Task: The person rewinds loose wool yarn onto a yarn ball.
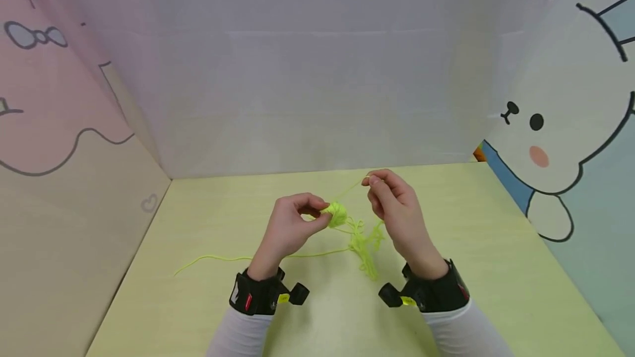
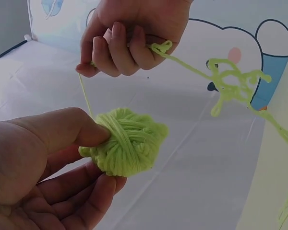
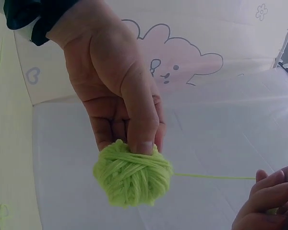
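My left hand [image 1: 292, 226] pinches a small ball of yellow-green yarn [image 1: 337, 214] between thumb and fingers, above the table. In the left wrist view the ball [image 2: 129, 142] shows strands wound across one another. My right hand [image 1: 399, 208] is up and to the right, its fingers curled on the yarn, with a taut strand [image 3: 213, 177] running from the ball to its fingertips. More yarn leaves the lower side of that hand and leads to a loose, looped tangle [image 1: 364, 247] between the two hands.
A loose yarn tail [image 1: 218, 258] stretches leftward over the pale yellow-green table [image 1: 198, 219], passing behind the left wrist. Black wrist bands with cameras sit on both wrists. A whitish curtain [image 1: 317, 81] closes the back, and printed cartoon panels [image 1: 560, 125] stand at the sides.
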